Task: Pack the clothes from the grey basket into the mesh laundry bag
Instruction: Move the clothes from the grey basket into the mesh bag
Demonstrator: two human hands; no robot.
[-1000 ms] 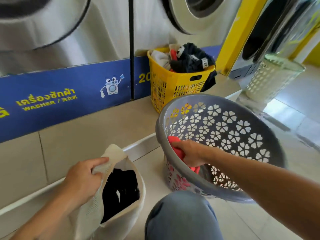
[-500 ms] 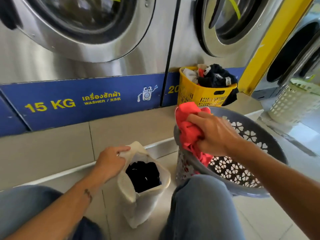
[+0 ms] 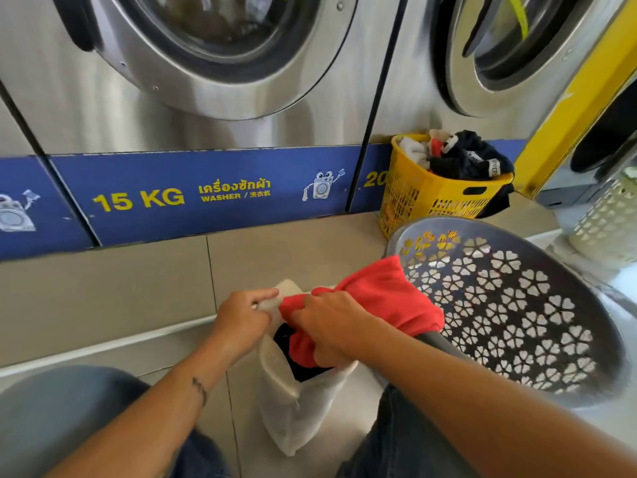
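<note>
A red garment [image 3: 386, 298] is stretched from the rim of the grey basket [image 3: 517, 305] down to the mouth of the mesh laundry bag [image 3: 293, 401]; its long axis runs from upper right to lower left, the leading end already pushed into the opening, the bulk draped over the basket's near edge; dark clothing is seen inside the bag beneath it; the leading end is bunched in the right hand [image 3: 331, 326], whose fingers are curled tightly round the cloth directly above the opening; the bag's far lip is pinched between thumb and fingers of the left hand [image 3: 241, 322], by which the mouth is held up and open; the two hands are just beside each other, the right being the one on the garment; the trailing part lies up and to the right of the fingers, so a downward feed is judged to be called for; beyond, a yellow basket [image 3: 431, 201] of clothes is stood against the washers [image 3: 206, 81]
</note>
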